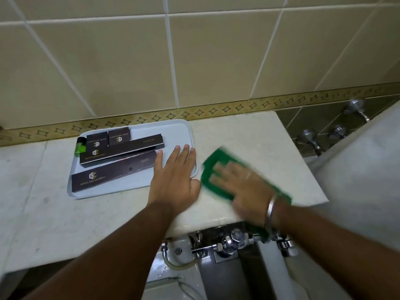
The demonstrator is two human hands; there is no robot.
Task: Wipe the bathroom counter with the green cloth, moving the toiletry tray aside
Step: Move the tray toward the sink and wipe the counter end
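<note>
A pale grey toiletry tray (179, 132) lies on the white marble counter (249, 135) against the tiled wall, holding several dark brown boxes (112, 172) and a small green packet (79, 148). My left hand (175, 176) rests flat, fingers spread, on the tray's right edge. Just right of it, my right hand (242, 185) presses flat on the green cloth (211, 167) on the counter; hand and cloth are motion-blurred. A metal bangle sits on that wrist.
Chrome taps and valves (233, 239) stick out below the counter's front edge, above a white basin (184, 276). More chrome valves (309, 139) are on the dark tiles at the right. The counter ends at its right edge near a white surface (357, 180).
</note>
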